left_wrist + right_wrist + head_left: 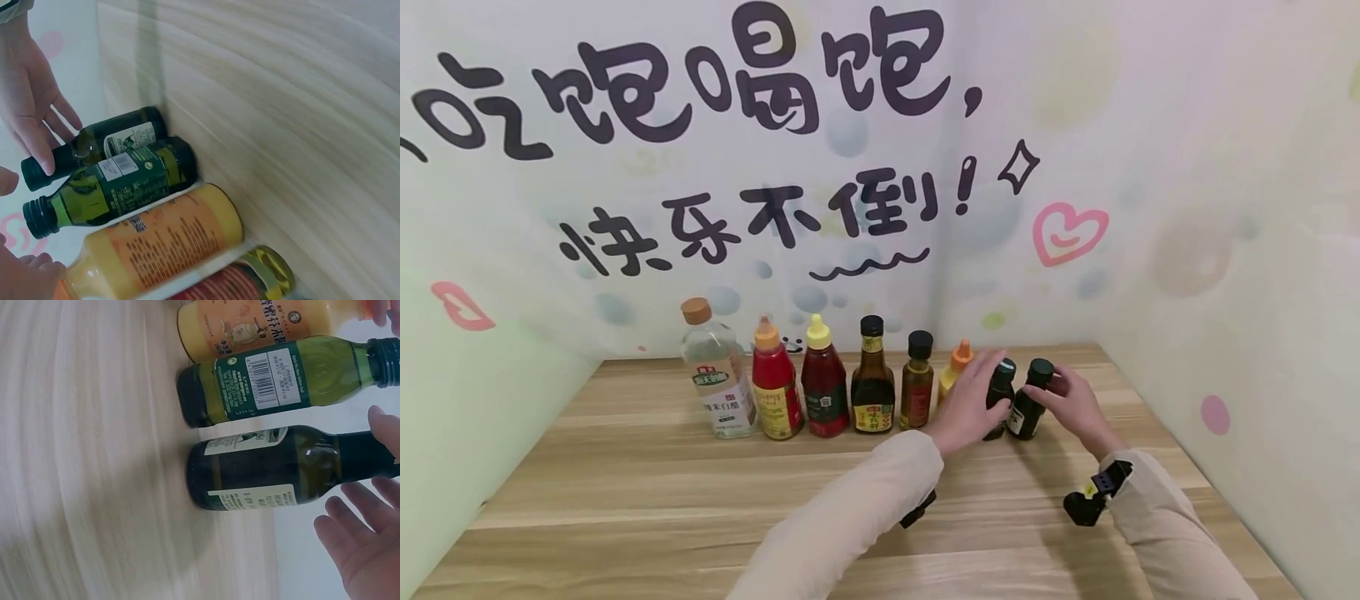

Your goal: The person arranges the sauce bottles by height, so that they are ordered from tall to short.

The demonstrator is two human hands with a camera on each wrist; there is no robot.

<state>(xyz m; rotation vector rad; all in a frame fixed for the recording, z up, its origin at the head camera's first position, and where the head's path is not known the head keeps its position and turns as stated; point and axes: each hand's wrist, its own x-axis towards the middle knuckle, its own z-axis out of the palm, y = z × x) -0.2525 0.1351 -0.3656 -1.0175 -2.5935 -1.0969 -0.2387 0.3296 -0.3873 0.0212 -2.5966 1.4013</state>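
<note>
Toward the right end of the row, my right hand (1078, 408) has its thumb and fingertips at the neck of a slim dark green bottle (250, 469), which stands upright. The other fingers of that hand (362, 537) spread away from the glass. Beside it stands a second green bottle (262, 384) with a barcode label. My left hand (970, 404) is around this bottle's top, thumb and fingers apart; a gap shows at its dark cap (40, 217). The left fingers (31, 275) lie close to the orange cap of a yellow squeeze bottle (162, 240), which the hand partly hides in the head view.
Leftward in the row stand a small brown-glass bottle (917, 383), a soy sauce bottle (872, 379), two red squeeze bottles, one with a yellow tip (825, 383) and one orange-tipped (777, 387), and clear white vinegar (718, 375). A printed wall hanging (880, 250) is behind the wooden table (662, 517).
</note>
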